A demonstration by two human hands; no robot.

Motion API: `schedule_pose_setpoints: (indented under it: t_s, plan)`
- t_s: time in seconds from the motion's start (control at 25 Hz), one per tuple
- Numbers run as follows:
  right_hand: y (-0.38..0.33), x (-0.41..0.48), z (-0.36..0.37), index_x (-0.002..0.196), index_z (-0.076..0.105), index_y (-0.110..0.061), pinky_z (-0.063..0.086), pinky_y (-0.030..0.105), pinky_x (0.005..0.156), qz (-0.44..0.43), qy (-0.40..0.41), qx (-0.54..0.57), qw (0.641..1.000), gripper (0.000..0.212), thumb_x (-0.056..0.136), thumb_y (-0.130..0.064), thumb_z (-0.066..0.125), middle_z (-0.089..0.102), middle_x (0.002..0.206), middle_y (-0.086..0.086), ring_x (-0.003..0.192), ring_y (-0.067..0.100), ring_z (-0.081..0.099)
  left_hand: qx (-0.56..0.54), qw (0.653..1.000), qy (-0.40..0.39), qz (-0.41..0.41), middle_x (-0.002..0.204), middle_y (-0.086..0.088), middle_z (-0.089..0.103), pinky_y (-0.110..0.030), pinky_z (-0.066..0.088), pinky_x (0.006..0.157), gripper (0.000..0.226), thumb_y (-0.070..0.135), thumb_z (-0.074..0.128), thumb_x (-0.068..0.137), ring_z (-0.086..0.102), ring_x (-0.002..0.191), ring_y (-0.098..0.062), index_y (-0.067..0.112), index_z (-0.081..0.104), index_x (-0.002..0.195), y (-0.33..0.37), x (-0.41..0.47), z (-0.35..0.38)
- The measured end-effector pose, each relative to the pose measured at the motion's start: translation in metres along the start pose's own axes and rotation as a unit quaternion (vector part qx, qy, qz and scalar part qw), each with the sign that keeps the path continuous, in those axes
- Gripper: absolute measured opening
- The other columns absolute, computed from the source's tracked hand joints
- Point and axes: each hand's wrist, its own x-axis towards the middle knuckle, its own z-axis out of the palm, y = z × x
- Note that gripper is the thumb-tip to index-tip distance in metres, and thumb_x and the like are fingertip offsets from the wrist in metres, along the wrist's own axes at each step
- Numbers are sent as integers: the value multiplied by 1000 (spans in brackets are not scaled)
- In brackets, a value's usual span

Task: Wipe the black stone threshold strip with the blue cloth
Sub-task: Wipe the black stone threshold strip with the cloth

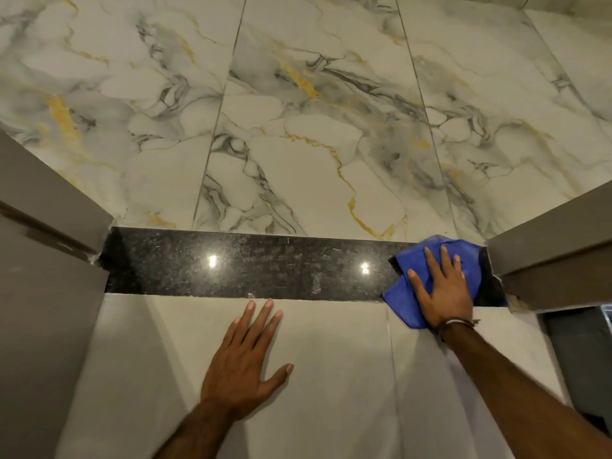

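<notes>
1. The black speckled stone threshold strip (251, 265) spans the doorway between two grey door-frame posts, the left post (49, 260) and the right post (549, 263).
2. The crumpled blue cloth (405, 293) lies on the strip's right end, under the right hand (442, 293). Its near corner overhangs the strip's near edge onto the plain grey floor tile (331, 376).
3. The right hand is flat, fingers (430, 260) spread, palm pressing the cloth; it does not grasp it. A thin band circles the wrist.
4. Just right of this hand, the cloth nearly meets the right post; little room shows there.
5. Left of this hand, the strip is bare all the way to the left post, with two light reflections on it.
6. The left hand (246, 362) is spread flat on the grey tile, fingertips just short of the strip's near edge, holding nothing.
7. Beyond the strip's far edge lies white marble-patterned tile with grey and gold veins (314, 111).
</notes>
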Motion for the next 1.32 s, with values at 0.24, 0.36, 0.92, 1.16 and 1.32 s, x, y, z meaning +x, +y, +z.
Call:
schedule_pose_setpoints:
  t_s: [0.24, 0.36, 0.92, 1.16, 1.32]
  plan:
    - [-55, 0, 14, 153, 16, -34, 14, 51, 122, -74, -15, 3, 997, 73, 90, -69, 29, 10, 164, 1, 151, 30, 6, 4, 998, 14, -62, 173, 8, 0, -28, -11, 125, 85, 72, 37, 93, -2, 159, -21, 31, 9, 162, -40, -30, -9]
    - [-77, 3, 23, 153, 13, -37, 15, 50, 122, -176, -45, -27, 983, 72, 90, -70, 29, 7, 165, -1, 151, 28, 5, -4, 997, 17, -81, 173, 9, 1, -28, -9, 125, 85, 71, 39, 93, 0, 159, -21, 31, 10, 162, -55, -40, -13]
    - [-239, -12, 69, 153, 14, -34, 17, 50, 121, -330, -74, -30, 940, 71, 93, -68, 26, 10, 164, 3, 150, 30, 6, -22, 983, 68, -171, 172, 6, 3, -43, 14, 123, 87, 73, 34, 90, 1, 159, -23, 30, 12, 162, -81, -42, -20]
    - [-309, -15, 82, 153, 17, -31, 16, 50, 121, -392, -93, -33, 915, 70, 93, -66, 28, 11, 164, 3, 151, 30, 5, -5, 974, 79, -211, 171, 1, 15, -47, 24, 121, 87, 71, 38, 89, 10, 158, -26, 25, 22, 161, -87, -49, -23]
    - [-358, -20, 97, 153, 19, -29, 16, 50, 120, -443, -103, -38, 890, 69, 94, -63, 32, 11, 164, 4, 151, 31, 5, 9, 959, 105, -262, 169, -6, 23, -50, 28, 120, 90, 68, 44, 85, 17, 156, -31, 19, 29, 159, -88, -49, -22]
